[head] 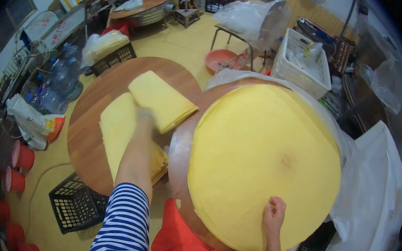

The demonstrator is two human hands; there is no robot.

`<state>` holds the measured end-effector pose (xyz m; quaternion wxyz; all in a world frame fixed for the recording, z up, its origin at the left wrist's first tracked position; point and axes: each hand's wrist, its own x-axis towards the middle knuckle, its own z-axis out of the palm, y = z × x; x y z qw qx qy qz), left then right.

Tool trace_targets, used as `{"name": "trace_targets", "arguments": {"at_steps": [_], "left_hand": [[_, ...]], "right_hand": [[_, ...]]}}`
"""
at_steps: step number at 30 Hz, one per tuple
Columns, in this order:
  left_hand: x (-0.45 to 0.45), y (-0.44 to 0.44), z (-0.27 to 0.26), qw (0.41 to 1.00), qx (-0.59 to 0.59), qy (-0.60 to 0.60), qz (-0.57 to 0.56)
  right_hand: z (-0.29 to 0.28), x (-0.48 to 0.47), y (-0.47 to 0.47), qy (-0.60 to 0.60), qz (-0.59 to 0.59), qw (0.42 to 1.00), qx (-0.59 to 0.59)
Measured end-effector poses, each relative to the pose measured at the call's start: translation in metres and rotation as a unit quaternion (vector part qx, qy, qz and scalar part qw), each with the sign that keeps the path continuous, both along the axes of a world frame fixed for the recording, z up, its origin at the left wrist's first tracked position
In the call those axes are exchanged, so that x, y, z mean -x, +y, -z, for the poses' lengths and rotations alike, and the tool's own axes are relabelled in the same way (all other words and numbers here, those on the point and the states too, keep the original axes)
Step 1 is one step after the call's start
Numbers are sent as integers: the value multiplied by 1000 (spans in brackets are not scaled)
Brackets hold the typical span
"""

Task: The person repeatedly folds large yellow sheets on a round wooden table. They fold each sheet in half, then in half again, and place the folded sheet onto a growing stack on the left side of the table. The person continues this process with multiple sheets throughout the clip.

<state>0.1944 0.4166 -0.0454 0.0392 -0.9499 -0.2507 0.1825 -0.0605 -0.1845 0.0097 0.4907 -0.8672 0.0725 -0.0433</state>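
Note:
A large stack of round, thin yellow sheets (257, 150) lies on the right round table. My right hand (275, 207) rests at the near part of this stack, its fingers curled; whether it pinches a sheet's edge I cannot tell. Over the left round wooden table (88, 131) my left hand (145, 115) is blurred, reaching across two piles of folded yellow sheets. The upper folded pile (163, 100) lies just beyond and right of it, the larger folded pile (119, 123) under and beside it. What its fingers do is hidden by blur.
Clear plastic sheeting (348, 142) drapes around the right table's far edge. Black plastic crates (76, 204) stand on the floor at the lower left. Large water bottles (56, 86) and red buckets (23, 154) line the left side. A white crate (299, 79) stands beyond the right table.

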Motion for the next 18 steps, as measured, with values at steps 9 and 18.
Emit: {"name": "trace_targets", "arguments": {"at_steps": [9,18], "left_hand": [[26,-86,-5,831,155,-534,26],[75,-245,-80,925,256,-273,69]], "right_hand": [[-1,55,-10,-29,-125,963,236],[3,81,-4,-39,-168,948,269]]}}
